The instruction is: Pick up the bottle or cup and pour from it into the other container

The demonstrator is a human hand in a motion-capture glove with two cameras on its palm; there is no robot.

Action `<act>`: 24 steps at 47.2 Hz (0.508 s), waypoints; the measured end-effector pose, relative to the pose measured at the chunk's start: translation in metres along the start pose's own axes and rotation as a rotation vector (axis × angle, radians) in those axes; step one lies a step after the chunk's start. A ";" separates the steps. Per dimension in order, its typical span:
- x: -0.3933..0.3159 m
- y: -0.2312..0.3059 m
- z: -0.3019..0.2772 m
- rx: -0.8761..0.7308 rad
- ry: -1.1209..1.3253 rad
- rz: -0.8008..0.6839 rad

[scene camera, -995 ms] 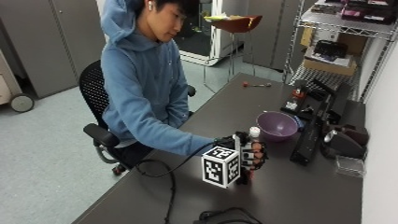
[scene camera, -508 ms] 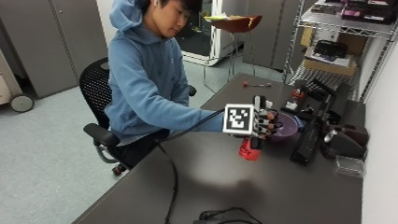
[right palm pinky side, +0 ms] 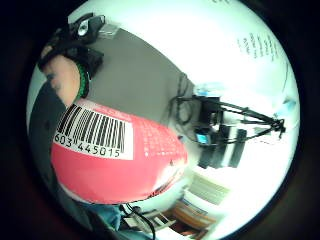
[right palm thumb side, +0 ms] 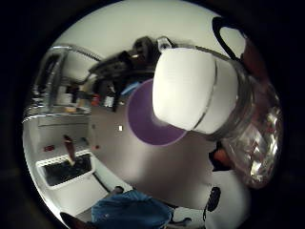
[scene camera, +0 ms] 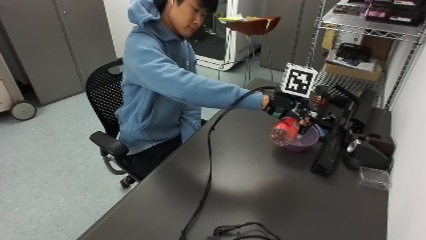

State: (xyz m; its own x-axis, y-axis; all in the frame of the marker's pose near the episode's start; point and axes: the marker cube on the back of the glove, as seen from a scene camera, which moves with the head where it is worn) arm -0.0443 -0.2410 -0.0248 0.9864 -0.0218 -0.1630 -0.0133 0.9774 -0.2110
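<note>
One bottle (scene camera: 285, 131), red-labelled with a white cap, tipped over one purple bowl (scene camera: 304, 142) at right of centre in the outside view; held in the gloved right hand (scene camera: 279, 104), fingers wrapped round the body, cap end angled down toward the bowl; lifted clear of the tabletop (scene camera: 266, 185). In the thumb-side palm view, white cap (right palm thumb side: 190, 93) right above the bowl (right palm thumb side: 143, 125), apparently on, no stream visible. In the little-finger-side view, barcode label (right palm pinky side: 95, 132) filling the middle of the frame, close to the palm.

Pick-up done, carry to the bowl done, tilt begun; pouring proper judged yet to come, or too fine to see; afterwards, righting the bottle and setting it down.

Count: one bottle, one bowl, one hand at work; other hand not seen. Black gear (scene camera: 331, 145) just right of the bowl.
</note>
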 end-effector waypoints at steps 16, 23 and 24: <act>-0.077 -0.025 -0.007 -0.125 0.480 -0.049; -0.107 -0.030 -0.003 -0.134 0.478 -0.089; -0.109 -0.030 -0.003 -0.136 0.479 -0.092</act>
State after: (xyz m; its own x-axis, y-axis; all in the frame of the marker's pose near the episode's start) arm -0.1520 -0.2689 -0.0035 0.7992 -0.2316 -0.5546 0.0175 0.9313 -0.3638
